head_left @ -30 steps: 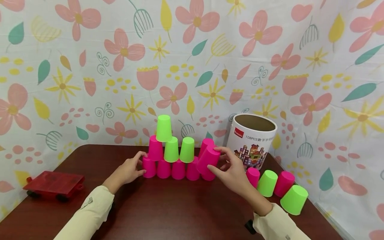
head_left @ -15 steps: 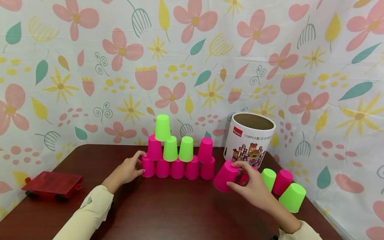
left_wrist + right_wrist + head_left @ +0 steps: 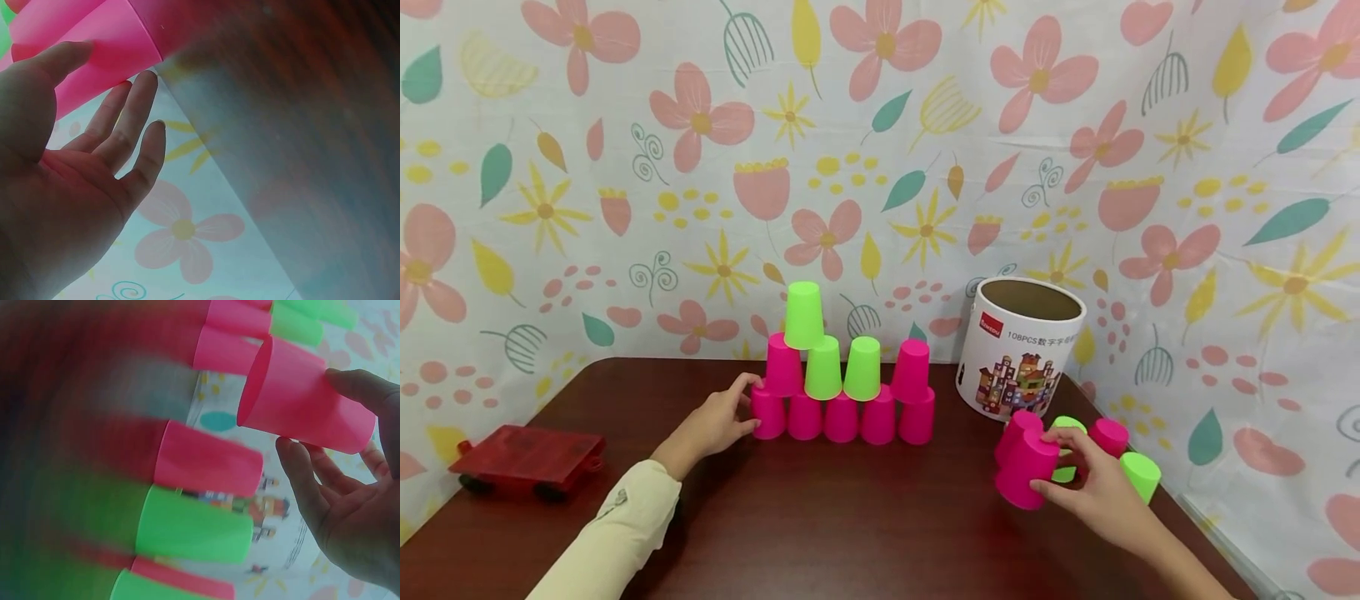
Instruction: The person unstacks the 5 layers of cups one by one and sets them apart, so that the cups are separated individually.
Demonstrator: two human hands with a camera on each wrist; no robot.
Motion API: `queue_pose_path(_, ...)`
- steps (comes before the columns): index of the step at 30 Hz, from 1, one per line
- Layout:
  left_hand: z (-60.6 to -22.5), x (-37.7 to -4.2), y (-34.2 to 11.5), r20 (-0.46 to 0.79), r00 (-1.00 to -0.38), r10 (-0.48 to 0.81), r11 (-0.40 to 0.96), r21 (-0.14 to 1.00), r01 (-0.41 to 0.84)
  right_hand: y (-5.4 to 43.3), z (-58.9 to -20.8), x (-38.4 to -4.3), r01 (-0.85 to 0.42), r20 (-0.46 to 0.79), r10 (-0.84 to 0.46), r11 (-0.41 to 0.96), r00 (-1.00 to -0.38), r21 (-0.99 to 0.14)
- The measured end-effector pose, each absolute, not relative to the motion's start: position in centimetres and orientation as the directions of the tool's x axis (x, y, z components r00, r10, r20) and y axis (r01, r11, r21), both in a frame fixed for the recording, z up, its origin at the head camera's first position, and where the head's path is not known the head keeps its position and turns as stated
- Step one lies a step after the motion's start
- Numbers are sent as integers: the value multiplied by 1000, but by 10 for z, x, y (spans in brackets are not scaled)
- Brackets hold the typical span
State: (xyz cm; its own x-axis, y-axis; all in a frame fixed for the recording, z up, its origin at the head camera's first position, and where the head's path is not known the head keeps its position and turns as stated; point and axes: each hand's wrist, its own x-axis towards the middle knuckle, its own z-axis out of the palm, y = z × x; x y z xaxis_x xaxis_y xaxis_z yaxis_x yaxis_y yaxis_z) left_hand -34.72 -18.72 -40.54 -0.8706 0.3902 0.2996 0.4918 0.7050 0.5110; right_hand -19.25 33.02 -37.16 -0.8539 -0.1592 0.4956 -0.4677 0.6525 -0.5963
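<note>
In the head view, a row of several upturned pink cups [image 3: 841,418] stands on the table. On it sit a pink cup [image 3: 784,367] at left, two green cups [image 3: 862,369] and, past a gap, another pink cup [image 3: 912,371]. One green cup [image 3: 804,315] tops the left side. My left hand [image 3: 711,425] is at the leftmost bottom cup [image 3: 119,44], its thumb against the side and its fingers loosely extended. Off the table, my right hand [image 3: 356,519] holds a tilted pink cup [image 3: 306,394] between thumb and fingers, near the loose cups at right.
Beside the raised cup stand a pink cup [image 3: 1017,433] and, further right, green and pink cups [image 3: 1108,435], partly hidden by the right hand. A white printed bucket [image 3: 1021,346] is at the back right. A red wheeled toy cart [image 3: 531,458] stands at far left.
My right hand has carried the pink cup from beside the right end of the stack, rightward and toward me, to the loose cups. My left hand stays by the stack.
</note>
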Motion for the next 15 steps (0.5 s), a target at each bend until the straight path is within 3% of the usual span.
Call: queue_pose_path(15, -405, -347, -187, 305, -866, 398, 700, 509, 501, 377, -381, -190, -359, 464, -123, 809, -877, -465)
